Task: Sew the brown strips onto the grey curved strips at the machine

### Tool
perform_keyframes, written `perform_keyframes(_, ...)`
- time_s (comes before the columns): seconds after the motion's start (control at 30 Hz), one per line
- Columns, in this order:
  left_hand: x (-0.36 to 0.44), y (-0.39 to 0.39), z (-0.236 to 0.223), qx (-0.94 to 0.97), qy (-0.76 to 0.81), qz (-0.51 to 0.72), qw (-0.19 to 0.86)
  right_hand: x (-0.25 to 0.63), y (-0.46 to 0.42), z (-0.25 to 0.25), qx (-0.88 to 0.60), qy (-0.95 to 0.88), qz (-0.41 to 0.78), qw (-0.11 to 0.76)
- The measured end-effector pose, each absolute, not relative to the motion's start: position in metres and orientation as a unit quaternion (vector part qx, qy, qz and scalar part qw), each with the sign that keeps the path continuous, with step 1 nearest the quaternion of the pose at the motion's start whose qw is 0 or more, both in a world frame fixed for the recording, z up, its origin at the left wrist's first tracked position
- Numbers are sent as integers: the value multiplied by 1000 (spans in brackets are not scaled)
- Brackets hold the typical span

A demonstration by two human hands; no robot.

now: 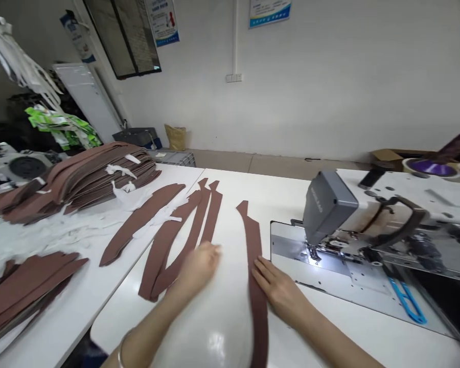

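My left hand [197, 266] rests on a small bundle of long brown leather strips [184, 230] lying on the white table [222, 317], fingers curled loosely and slightly blurred. My right hand [279, 289] lies flat with fingers stretched out, touching the right edge of a single brown strip [255, 255] that runs from the far middle of the table toward me. Between the two hands is bare tabletop.
A grey and white sewing machine [368, 225] stands at the right, blue snips [408, 304] on its bed. A big stack of brown pieces [88, 176] sits at far left, more pieces [19, 291] at near left, one strip [138, 222] between.
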State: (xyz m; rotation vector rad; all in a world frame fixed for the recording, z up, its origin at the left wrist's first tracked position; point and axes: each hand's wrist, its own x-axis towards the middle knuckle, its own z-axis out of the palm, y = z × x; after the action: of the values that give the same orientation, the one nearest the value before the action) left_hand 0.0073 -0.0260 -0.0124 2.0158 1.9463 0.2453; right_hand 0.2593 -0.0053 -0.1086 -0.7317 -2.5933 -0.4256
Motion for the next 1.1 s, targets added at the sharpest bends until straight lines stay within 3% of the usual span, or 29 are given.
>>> perform_keyframes(0.07, -46, -18, -25, 609, 791, 56, 2, 279, -4, -112, -262, -930, -144, 212)
perform_keyframes(0.13, -90, -13, -40, 565, 824, 23, -26, 299, -6, -115, -261, -931, -129, 220)
perform_keyframes(0.3, -127, -8, -61, 582, 813, -15, 12, 318, -15, -123, -280, -921, -135, 235)
perform_keyframes(0.47, -144, 15, -35, 540, 838, 28, 69, 314, -17, -126, -287, -917, -134, 242)
perform_keyframes(0.63, -156, 29, 21, 539, 801, 166, 201, 315, -16, -128, -291, -916, -135, 242)
perform_keyframes(0.8, -94, 1, 47, 453, 622, 469, 434, 313, -16, -126, -287, -914, -136, 253)
perform_keyframes(0.9, -46, -27, 31, 404, 513, 539, 531, 316, -15, -129, -277, -909, -155, 270)
perform_keyframes(1.0, -8, -53, -2, 388, 383, 522, 656, 322, -10, -140, -260, -913, -160, 269)
perform_keyframes(1.1, 18, -77, -38, 345, 324, 521, 710, 328, -1, -157, -242, -918, -167, 267)
